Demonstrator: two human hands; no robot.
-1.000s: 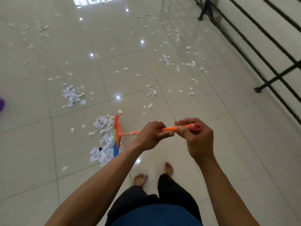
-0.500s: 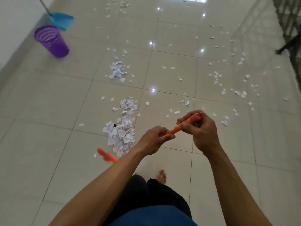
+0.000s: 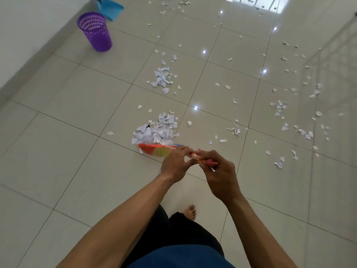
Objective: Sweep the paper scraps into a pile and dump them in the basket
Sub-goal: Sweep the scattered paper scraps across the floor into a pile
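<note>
Since half a second ago the broom (image 3: 154,150) has swung from the left of the pile (image 3: 154,132) to its near edge, touching it. Both hands curl round the orange handle (image 3: 194,157): the left hand (image 3: 174,164) just behind the blurred bristles, the right hand (image 3: 218,175) at the top end. The basket (image 3: 95,31) stands upright, far left by the wall (image 3: 29,35), with the dustpan (image 3: 111,9) just behind it. Bare floor (image 3: 77,113) runs from pile to basket. Loose scraps (image 3: 279,108) spread to the right.

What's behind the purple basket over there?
A blue dustpan sits right behind the basket, beside the wall. The basket's rim seems to cover its near corner, and its handle runs out of the picture.
</note>
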